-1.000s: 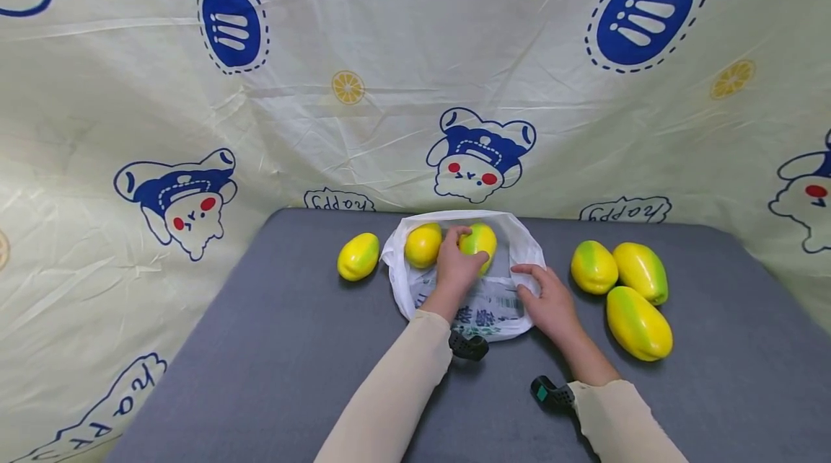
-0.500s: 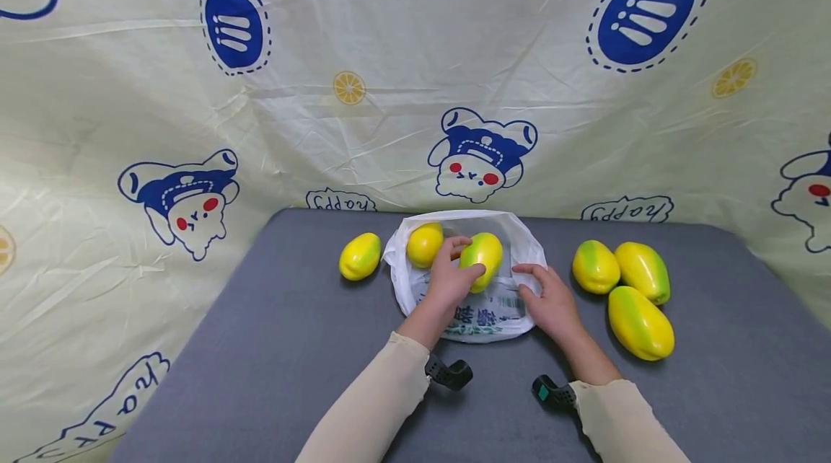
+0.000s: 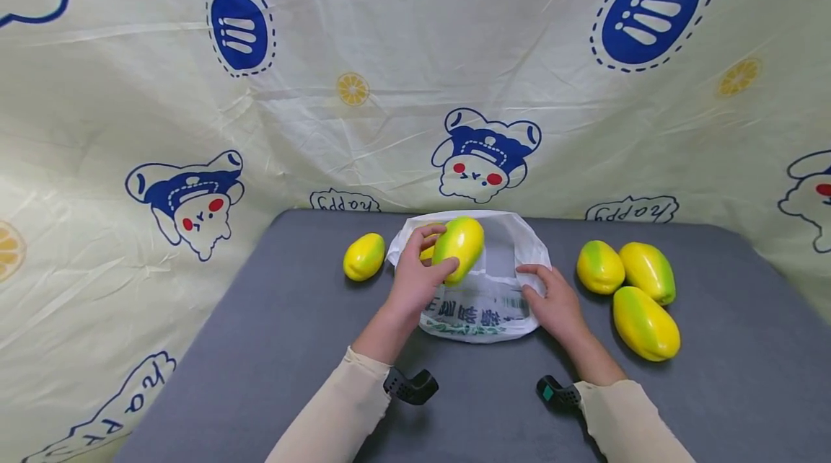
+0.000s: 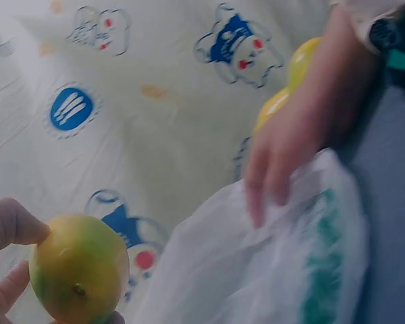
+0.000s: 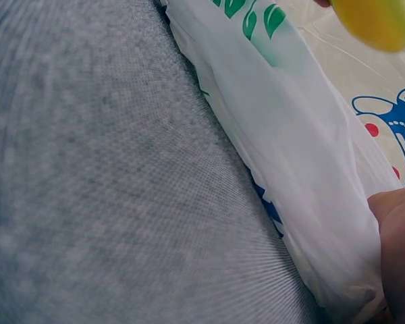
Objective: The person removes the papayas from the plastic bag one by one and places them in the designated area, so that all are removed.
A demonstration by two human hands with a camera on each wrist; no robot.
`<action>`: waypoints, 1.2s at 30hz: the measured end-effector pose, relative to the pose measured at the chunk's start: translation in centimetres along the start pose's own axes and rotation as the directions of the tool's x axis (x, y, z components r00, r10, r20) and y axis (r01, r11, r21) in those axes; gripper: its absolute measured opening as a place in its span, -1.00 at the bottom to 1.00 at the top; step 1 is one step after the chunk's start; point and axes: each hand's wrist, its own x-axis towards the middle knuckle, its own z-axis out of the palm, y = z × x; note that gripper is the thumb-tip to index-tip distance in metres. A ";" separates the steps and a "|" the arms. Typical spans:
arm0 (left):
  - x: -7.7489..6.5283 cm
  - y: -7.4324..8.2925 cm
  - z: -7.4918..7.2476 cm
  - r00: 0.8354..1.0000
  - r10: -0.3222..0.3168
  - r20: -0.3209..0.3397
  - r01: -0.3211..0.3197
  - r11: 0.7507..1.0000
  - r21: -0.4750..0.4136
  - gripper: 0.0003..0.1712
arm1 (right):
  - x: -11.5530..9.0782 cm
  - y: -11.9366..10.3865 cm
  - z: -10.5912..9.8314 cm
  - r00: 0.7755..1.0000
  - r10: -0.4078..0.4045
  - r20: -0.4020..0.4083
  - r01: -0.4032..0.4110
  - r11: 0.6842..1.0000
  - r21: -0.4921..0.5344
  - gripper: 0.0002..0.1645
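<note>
My left hand holds a smooth yellow-green fruit above the mouth of a white plastic bag. In the left wrist view, thumb and fingers lie around this fruit, with its small stem mark showing. The bag lies with its opening facing up and back, dark print and green leaves on its front. A second fruit inside it is mostly hidden behind my left hand. At the bag's right rim, my right hand pinches the plastic; the right wrist view shows the bag beside the thumb.
Another loose fruit sits left of the bag. Right of it lie three more: one near the bag, a fruit behind and a larger one in front. A printed cloth hangs behind the grey table.
My left hand has lifted the fruit out of the bag, up and to the left, drawing back toward me. My right hand has stayed at the bag's rim.
</note>
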 end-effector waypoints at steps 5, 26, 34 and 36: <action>0.3 0.9 -2.7 0.993 0.076 -0.089 -0.077 0.997 -0.013 -0.40 | 0.1 0.0 -0.1 1.000 0.003 0.002 -0.003 1.000 -0.015 -0.54; 2.9 -0.3 -11.9 0.918 0.062 -0.391 -0.074 0.997 -0.017 -0.36 | 0.1 -0.1 0.1 1.000 0.023 0.012 -0.023 1.000 -0.012 -0.53; 3.7 -2.6 -14.4 0.891 -0.032 -0.452 0.002 0.998 -0.066 -0.34 | 0.1 -0.1 0.1 1.000 0.020 0.005 -0.020 1.000 -0.020 -0.53; 3.9 -3.2 -14.8 0.880 -0.050 -0.472 0.018 0.997 -0.072 -0.34 | 0.1 -0.1 0.0 1.000 0.017 0.005 -0.017 1.000 -0.020 -0.53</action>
